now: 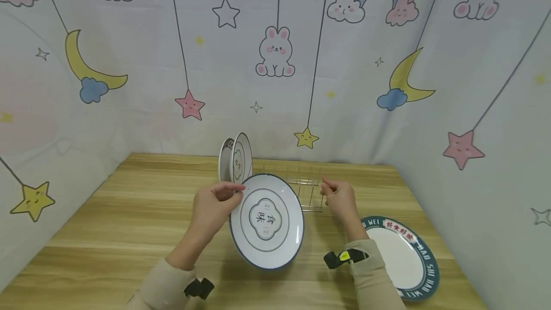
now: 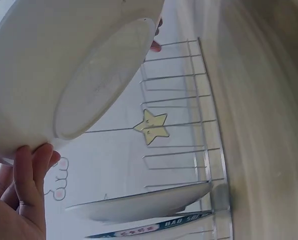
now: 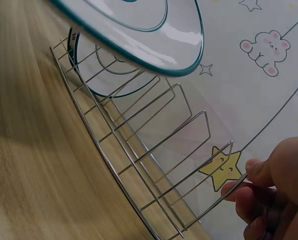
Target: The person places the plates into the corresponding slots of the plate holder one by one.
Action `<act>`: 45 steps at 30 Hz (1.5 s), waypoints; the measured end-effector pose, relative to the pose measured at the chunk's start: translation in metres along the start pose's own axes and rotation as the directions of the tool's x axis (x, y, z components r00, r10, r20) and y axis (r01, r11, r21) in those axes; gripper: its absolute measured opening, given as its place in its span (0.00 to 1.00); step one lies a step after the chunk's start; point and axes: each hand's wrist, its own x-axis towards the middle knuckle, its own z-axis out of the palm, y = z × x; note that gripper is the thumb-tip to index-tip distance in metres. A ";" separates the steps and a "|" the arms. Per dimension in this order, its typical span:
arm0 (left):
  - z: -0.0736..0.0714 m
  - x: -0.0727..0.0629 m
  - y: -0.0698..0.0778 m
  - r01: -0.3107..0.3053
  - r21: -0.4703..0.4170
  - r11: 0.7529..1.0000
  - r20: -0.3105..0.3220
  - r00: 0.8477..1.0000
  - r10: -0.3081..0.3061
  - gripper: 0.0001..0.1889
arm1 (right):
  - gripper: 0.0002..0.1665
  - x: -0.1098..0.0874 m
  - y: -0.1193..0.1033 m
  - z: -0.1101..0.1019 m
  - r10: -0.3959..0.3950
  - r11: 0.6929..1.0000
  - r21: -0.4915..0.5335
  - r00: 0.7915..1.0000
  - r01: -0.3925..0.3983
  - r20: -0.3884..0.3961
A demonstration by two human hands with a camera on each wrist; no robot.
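My left hand [image 1: 211, 209] pinches the edge of a white plate [image 1: 267, 221] with a dark blue rim and printed characters in its middle. The plate is tilted up in front of the wire dish rack [image 2: 216, 120], its face toward the head camera; the left wrist view shows its underside. With thumb and fingers, my right hand [image 1: 342, 200] pinches the wire at the rack's right end. Two plates stand upright at the rack's left end: a white plate [image 1: 242, 159] and, beside it, a plate with a lettered teal rim [image 2: 154, 227].
A larger plate [image 1: 406, 262] with a lettered teal rim lies on the wooden table [image 1: 107, 233] at the right, partly behind the right sleeve. A cloth backdrop [image 1: 232, 71] with rabbits, stars and moons hangs close behind the rack.
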 end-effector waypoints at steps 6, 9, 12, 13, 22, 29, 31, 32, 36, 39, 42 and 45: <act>-0.012 0.009 0.012 0.012 -0.029 1.000 -0.056 0.998 -0.013 0.07 | 0.19 0.000 0.000 -0.001 -0.017 1.000 0.012 1.000 0.017 0.002; -0.018 0.014 0.017 0.012 -0.030 0.999 -0.096 0.995 -0.015 0.07 | 0.19 0.000 -0.001 -0.001 -0.013 1.000 0.014 1.000 0.013 0.004; -0.023 0.018 0.022 -0.007 -0.027 1.000 -0.146 0.989 0.003 0.07 | 0.19 0.000 -0.001 -0.001 -0.005 1.000 0.010 1.000 0.005 0.006; -0.024 0.019 0.023 -0.018 -0.033 0.999 -0.163 0.987 0.012 0.07 | 0.19 0.000 -0.001 -0.001 -0.005 1.000 0.007 1.000 0.005 0.006; -0.031 0.030 0.030 -0.095 -0.086 0.992 -0.264 0.962 0.069 0.09 | 0.18 -0.001 0.002 -0.001 -0.028 0.999 -0.019 1.000 0.028 -0.002; -0.034 0.039 0.032 -0.100 -0.083 0.992 -0.315 0.946 0.070 0.13 | 0.19 0.000 0.002 -0.001 -0.027 1.000 -0.004 1.000 0.027 0.007; -0.034 0.041 0.033 -0.103 -0.074 0.992 -0.339 0.938 0.072 0.12 | 0.19 0.000 0.002 -0.001 -0.028 1.000 -0.002 1.000 0.028 0.004; -0.035 0.042 0.033 -0.107 -0.066 0.992 -0.353 0.932 0.077 0.12 | 0.19 0.000 0.001 -0.001 -0.029 1.000 -0.001 1.000 0.029 0.004; -0.035 0.044 0.035 -0.135 -0.042 0.990 -0.401 0.910 0.107 0.13 | 0.19 0.000 0.002 -0.002 -0.034 0.999 0.002 0.999 0.034 0.005; -0.035 0.047 0.035 -0.156 -0.026 0.987 -0.428 0.894 0.130 0.13 | 0.19 0.001 0.002 -0.001 -0.031 1.000 0.004 0.999 0.031 0.009; -0.033 0.050 0.034 -0.184 -0.006 0.983 -0.459 0.874 0.161 0.13 | 0.19 0.000 0.002 -0.001 -0.024 1.000 0.005 1.000 0.024 0.010; -0.030 0.053 0.033 -0.215 0.024 0.976 -0.489 0.849 0.199 0.13 | 0.19 0.000 0.001 -0.001 -0.024 1.000 0.004 1.000 0.024 0.006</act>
